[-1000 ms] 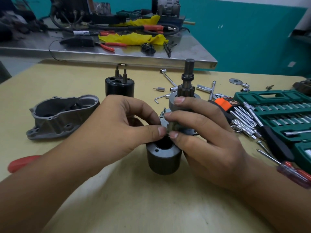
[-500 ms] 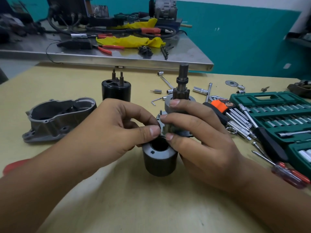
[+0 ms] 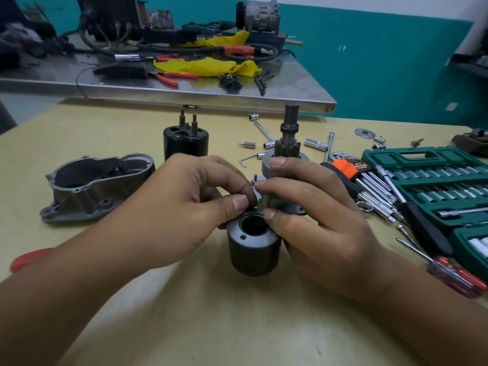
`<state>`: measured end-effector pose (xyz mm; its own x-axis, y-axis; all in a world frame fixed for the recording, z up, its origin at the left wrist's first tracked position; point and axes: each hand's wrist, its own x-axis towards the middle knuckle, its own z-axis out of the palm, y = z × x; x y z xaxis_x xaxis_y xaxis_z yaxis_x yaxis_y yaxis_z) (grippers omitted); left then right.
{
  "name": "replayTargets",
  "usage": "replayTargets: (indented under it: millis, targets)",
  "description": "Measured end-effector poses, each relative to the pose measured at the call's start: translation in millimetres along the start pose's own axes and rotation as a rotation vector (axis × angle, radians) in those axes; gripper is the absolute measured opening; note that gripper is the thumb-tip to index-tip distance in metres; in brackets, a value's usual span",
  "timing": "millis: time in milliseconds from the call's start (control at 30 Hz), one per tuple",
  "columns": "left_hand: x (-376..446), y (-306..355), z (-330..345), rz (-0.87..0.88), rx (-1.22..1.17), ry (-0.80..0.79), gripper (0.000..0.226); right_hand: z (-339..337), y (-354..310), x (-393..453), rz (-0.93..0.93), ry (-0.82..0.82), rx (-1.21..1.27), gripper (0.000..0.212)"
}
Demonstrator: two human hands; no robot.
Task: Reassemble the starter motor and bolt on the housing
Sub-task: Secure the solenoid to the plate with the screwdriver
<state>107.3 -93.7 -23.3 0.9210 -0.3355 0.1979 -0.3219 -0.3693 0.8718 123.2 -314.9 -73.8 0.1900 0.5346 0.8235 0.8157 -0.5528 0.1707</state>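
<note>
Right hand [image 3: 311, 220] grips shaft assembly [image 3: 286, 159], axis upright | left hand [image 3: 184, 207] pinches at its base | yoke [image 3: 253, 247] bore directly below, on tabletop [image 3: 211, 313]

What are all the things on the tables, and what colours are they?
Shaft assembly: one, grey metal, upright, centre.
Dark cylinder: one, hollow, just in front of the shaft assembly.
Housing: one, grey, left.
Black cylinder: one, two studs on top, behind the hands.
Socket set case: one, green, right.
Screwdriver: one, red handle, right near edge.
Hex keys: a bunch, orange holder.
Yellow cloth: on the steel table behind.
Left hand: pinches a small part.
Right hand: grips the shaft assembly.
</note>
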Motion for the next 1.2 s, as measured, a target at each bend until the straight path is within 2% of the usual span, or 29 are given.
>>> replayTargets:
  millis: [100,200,333,433,567,700,800,900,1000,1067,1133,1200]
  targets:
    - [-2.4,1.1,0.1,-0.009,-0.040,0.001,0.009,0.0,0.3,0.0,-0.002,-0.001,0.000,0.018]
    - [-4.1,0.3,2.2,-0.056,-0.077,0.040,0.025,-0.1,0.4,0.0,-0.001,0.006,0.006,0.018]
    - [-1.2,-1.4,1.7,-0.104,-0.116,0.030,0.005,0.6,-0.1,0.6,-0.001,0.017,0.017,0.020]
    - [-1.6,-0.8,0.4,-0.129,-0.174,-0.006,0.008,0.4,0.1,0.3,-0.003,0.018,0.013,0.020]
    - [-3.3,-0.6,5.3,-0.110,-0.225,0.083,0.028,0.7,0.0,-0.2,0.000,0.021,0.007,0.020]
    - [-1.6,-2.1,5.3,-0.138,-0.195,0.028,0.009,0.7,-0.1,0.0,0.003,0.025,0.008,0.022]
    - [-0.7,0.2,1.7,-0.129,-0.217,0.009,0.009,-0.2,0.3,-0.4,0.005,0.010,0.005,0.021]
    - [-2.3,-1.3,1.9,-0.096,-0.172,0.064,0.023,-0.3,0.3,-0.2,0.007,0.012,0.001,0.023]
    - [-1.3,-2.7,2.4,-0.115,-0.168,0.026,0.005,-0.1,-0.1,0.4,0.007,0.014,0.006,0.023]
    - [-0.5,-3.4,1.0,-0.118,-0.138,-0.013,0.012,-0.1,-0.3,0.3,0.010,0.010,0.002,0.022]
    - [-0.5,0.2,0.0,-0.128,-0.164,-0.021,0.005,-0.4,-0.1,0.1,0.009,0.008,-0.005,0.022]
    - [-3.0,0.8,1.4,-0.125,-0.152,-0.003,0.021,-0.6,0.7,0.5,0.009,0.008,-0.008,0.021]
